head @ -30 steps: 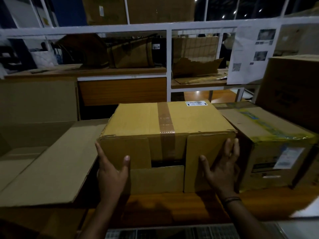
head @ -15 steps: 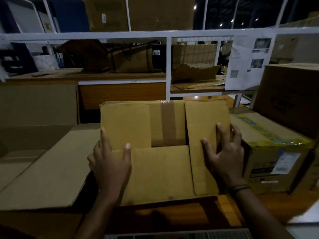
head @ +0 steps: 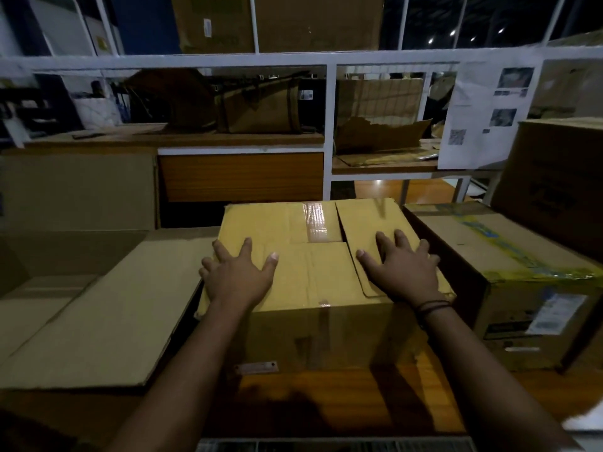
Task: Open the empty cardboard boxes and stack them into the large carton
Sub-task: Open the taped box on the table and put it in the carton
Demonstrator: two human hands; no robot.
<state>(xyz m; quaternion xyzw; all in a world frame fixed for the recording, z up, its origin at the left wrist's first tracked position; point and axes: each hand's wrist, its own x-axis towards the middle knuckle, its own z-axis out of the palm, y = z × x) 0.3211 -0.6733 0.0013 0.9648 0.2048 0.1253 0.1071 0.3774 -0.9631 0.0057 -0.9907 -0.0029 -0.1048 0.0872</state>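
Note:
A yellow-brown cardboard box (head: 313, 331) stands on the wooden table in front of me, its flapped face turned upward with brown tape across the far part. My left hand (head: 239, 275) lies flat with spread fingers on the left top flap. My right hand (head: 403, 267) lies flat on the right top flap, fingers straight. To the left the large open carton (head: 75, 256) stands with one wide flap (head: 107, 314) folded out toward the box.
A taped box with yellow tape (head: 509, 278) stands right beside the yellow box, a taller dark carton (head: 558, 181) behind it. A white shelf frame (head: 329, 132) with cartons and a paper sheet (head: 486, 115) runs across the back. Wooden table (head: 342, 399) edge is near me.
The box has been tipped over away from me, so the flapped face that faced me now points up. Both hands went from its front sides to lying flat on top.

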